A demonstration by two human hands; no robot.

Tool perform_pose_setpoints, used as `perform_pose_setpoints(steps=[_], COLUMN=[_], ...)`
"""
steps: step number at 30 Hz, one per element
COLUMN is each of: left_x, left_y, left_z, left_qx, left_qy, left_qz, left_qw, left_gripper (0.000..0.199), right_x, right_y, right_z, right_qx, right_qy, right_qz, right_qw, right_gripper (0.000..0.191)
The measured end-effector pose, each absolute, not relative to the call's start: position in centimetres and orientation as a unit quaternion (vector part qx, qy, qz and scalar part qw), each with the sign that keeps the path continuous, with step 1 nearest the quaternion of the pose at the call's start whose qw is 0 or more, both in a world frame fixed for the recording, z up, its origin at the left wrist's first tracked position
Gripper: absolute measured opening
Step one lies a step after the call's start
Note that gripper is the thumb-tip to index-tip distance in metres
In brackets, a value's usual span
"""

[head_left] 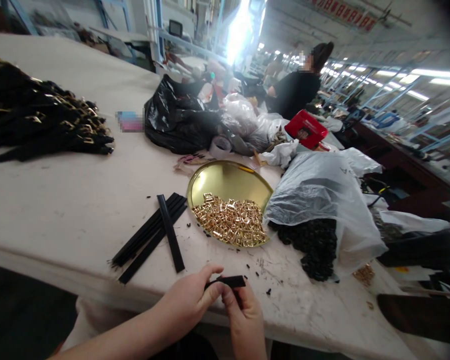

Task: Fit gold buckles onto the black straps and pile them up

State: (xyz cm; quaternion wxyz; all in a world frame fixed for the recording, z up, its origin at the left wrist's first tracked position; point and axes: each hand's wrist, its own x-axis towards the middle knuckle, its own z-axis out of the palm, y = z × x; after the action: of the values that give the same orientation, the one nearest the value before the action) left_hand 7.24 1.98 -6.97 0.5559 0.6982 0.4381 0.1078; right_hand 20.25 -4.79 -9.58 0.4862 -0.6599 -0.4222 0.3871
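Note:
Both hands meet at the table's front edge around a black strap (233, 281). My left hand (195, 295) pinches it between thumb and fingers, and my right hand (245, 310) grips it from the other side; the thumbs nearly touch. Part of the strap is hidden by the fingers. Beyond my left hand lies a stack of flat black straps (146, 235), with one single strap (171, 235) crossing over it. A round gold tray (225, 177) stands further back, its near half heaped with small gold buckles (232, 222).
At right, a clear plastic bag (315, 185) spills small black pieces (318, 247). A black plastic bag (180, 117) and a tape roll (220, 146) sit behind the tray. Finished-looking straps with buckles (48, 115) are piled far left. A person (294, 92) stands beyond the table.

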Motion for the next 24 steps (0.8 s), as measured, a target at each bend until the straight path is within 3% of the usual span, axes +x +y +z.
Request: perform_pose_setpoints(steps=[4, 7, 9, 12, 20, 24], left_x=[6.9, 6.6, 6.5, 6.3, 5.9, 7.2], left_y=[2.7, 2.9, 2.7, 2.0, 1.3, 1.7], left_z=[-7.5, -6.9, -6.0, -4.8, -4.9, -5.1], left_qx=[0.655, 0.581, 0.518, 0.469, 0.504, 0.558], left_qy=[0.416, 0.441, 0.458, 0.465, 0.448, 0.425], left_qz=[0.176, 0.178, 0.173, 0.177, 0.222, 0.244], left_qw=[0.606, 0.66, 0.702, 0.73, 0.705, 0.67], left_gripper=[0.032, 0.027, 0.025, 0.021, 0.026, 0.031], right_x=[22.5, 25.4, 27.1, 28.6, 28.0, 25.1], right_y=[-3.4, -0.7, 1.4, 3.7, 1.7, -1.5], right_z=[-8.5, -7.7, -7.6, -7.9, -6.8, -6.1], right_qx=[-0.647, -0.691, -0.72, -0.708, -0.674, -0.634], right_qy=[-0.52, -0.559, -0.59, -0.626, -0.606, -0.492], right_qz=[0.347, 0.225, 0.158, 0.158, 0.216, 0.37], right_qw=[0.437, 0.399, 0.329, 0.285, 0.363, 0.469], right_gripper=[0.023, 0.021, 0.021, 0.005, 0.012, 0.019])
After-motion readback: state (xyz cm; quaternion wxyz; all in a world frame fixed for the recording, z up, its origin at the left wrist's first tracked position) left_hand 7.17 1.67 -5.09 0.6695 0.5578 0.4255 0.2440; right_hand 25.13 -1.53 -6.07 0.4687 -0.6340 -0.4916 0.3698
